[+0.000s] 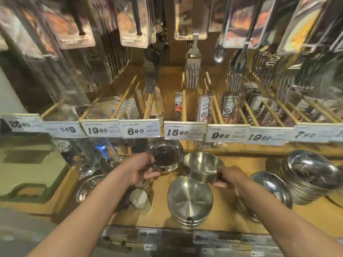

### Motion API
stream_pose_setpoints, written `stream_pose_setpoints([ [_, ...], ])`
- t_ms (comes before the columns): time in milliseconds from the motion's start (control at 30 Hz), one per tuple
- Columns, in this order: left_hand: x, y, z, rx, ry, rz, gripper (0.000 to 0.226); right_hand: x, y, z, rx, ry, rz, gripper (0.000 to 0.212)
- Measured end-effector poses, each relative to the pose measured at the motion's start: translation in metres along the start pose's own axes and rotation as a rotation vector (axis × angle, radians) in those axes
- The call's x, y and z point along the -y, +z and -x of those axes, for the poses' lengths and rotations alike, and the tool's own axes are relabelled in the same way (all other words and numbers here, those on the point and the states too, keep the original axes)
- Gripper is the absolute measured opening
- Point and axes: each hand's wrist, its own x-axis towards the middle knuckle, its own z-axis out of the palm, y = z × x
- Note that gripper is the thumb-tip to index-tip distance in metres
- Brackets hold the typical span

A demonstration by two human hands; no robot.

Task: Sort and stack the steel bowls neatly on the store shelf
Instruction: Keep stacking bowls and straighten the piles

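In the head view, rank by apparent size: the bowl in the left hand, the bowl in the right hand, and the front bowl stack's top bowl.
1. Front stack's top bowl, though nearest the camera.
2-3. Right-hand bowl and left-hand bowl look alike; unranked.

Warm dim light, blurred warped edges

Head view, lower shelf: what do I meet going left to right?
Glass bowls → left hand gripping a steel bowl → steel bowl held by the right hand → tilted steel plate → stack of steel plates.
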Motion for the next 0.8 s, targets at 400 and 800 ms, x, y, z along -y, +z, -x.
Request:
stream_pose_setpoints([
  [400, 0.009, 0.012, 0.009, -0.014, 0.025, -0.032, 0.034, -0.032, 0.009, 0.051, 0.038, -0.062, 0.005, 0.026],
  [800, 0.028, 0.008, 0.035, 0.015, 0.046, -0.022, 0.037, -0.041, 0.004, 0.061, -0.014, -0.236, 0.383, 0.019],
])
